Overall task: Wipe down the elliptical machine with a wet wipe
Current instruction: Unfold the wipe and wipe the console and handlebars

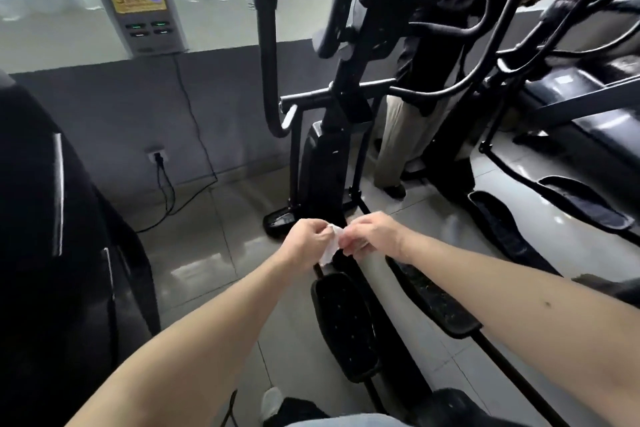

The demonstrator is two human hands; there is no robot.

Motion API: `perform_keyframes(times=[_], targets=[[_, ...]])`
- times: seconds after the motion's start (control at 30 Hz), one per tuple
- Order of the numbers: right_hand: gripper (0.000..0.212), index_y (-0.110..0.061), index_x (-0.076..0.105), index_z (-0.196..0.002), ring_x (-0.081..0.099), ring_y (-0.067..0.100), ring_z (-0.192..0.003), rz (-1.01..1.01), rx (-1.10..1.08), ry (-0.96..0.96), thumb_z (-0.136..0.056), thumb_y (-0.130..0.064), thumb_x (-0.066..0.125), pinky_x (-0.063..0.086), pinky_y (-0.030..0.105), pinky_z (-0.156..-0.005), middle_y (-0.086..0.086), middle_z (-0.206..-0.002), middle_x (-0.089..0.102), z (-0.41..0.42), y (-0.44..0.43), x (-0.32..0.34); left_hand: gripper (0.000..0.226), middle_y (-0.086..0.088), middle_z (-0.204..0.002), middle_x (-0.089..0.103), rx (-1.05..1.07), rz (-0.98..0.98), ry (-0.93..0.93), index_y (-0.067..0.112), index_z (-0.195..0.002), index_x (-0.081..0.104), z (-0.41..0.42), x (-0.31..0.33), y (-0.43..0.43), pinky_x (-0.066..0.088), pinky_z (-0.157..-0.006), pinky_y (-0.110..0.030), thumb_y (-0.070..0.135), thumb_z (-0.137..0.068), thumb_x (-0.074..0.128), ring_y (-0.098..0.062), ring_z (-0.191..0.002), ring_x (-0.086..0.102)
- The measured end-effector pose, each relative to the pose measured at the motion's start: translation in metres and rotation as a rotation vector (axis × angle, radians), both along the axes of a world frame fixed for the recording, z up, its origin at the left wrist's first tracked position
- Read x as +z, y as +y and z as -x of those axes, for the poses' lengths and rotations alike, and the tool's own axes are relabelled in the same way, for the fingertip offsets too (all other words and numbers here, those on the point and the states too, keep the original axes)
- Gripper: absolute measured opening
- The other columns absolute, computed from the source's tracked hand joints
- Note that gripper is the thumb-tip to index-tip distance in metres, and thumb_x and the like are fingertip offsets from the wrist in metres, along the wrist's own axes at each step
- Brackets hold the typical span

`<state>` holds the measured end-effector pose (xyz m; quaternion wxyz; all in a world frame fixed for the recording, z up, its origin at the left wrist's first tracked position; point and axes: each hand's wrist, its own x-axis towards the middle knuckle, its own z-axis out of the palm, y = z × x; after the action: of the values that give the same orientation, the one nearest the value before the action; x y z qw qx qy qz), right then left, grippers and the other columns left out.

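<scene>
A black elliptical machine [329, 156] stands in front of me, its two foot pedals [343, 319] low in the view and its handlebars rising at the top. Both my arms reach forward above the pedals. My left hand [306, 239] and my right hand [372, 234] meet in the middle and each pinches an edge of a small white wet wipe [330, 244], which hangs crumpled between them. The wipe does not touch the machine.
A second elliptical [554, 156] stands to the right, with another person [405, 135] behind the machines. A dark machine [52, 236] fills the left edge. On the ledge sits a grey charging kiosk [138, 7]; cables run to a wall socket [157, 156]. Glossy tiled floor lies between.
</scene>
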<state>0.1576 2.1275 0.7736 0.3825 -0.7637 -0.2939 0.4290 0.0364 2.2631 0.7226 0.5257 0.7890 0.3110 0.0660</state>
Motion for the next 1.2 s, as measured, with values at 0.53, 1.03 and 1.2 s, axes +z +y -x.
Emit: perform_keyframes(times=[0.53,1.03,1.2], targets=[[0.017,-0.020,0.073,-0.083,0.065,0.011,-0.086,0.033,-0.223,-0.223,-0.085,-0.035,0.081,0.050,0.026,-0.080,-0.006,-0.087,0.073,-0.083,0.039,-0.006,0.030,-0.021,-0.094,0.075,-0.094,0.387,-0.153,-0.003,-0.100,0.076,-0.087,0.023,0.064,0.051,-0.080,-0.035,0.008,-0.097,0.049,-0.024,-0.081,0.067],[0.013,-0.008,0.069,-0.089,0.065,0.014,-0.075,-0.210,-0.244,-0.023,-0.085,-0.009,0.081,0.060,0.035,-0.086,0.007,-0.084,0.068,-0.210,0.019,0.047,0.008,0.008,-0.077,0.070,0.088,-0.103,-0.234,0.019,-0.087,0.075,-0.198,0.097,0.036,0.045,-0.064,-0.016,0.022,-0.093,0.071,-0.007,-0.071,0.062],[0.019,-0.016,0.069,-0.086,0.054,0.014,-0.065,-0.239,-0.450,-0.186,-0.085,-0.028,0.083,0.051,0.030,-0.063,-0.003,-0.071,0.060,-0.250,0.027,0.085,0.006,0.010,-0.081,0.073,0.109,-0.221,-0.266,0.022,-0.095,0.074,-0.231,0.147,0.027,0.044,-0.063,-0.014,0.026,-0.094,0.070,-0.007,-0.075,0.066]])
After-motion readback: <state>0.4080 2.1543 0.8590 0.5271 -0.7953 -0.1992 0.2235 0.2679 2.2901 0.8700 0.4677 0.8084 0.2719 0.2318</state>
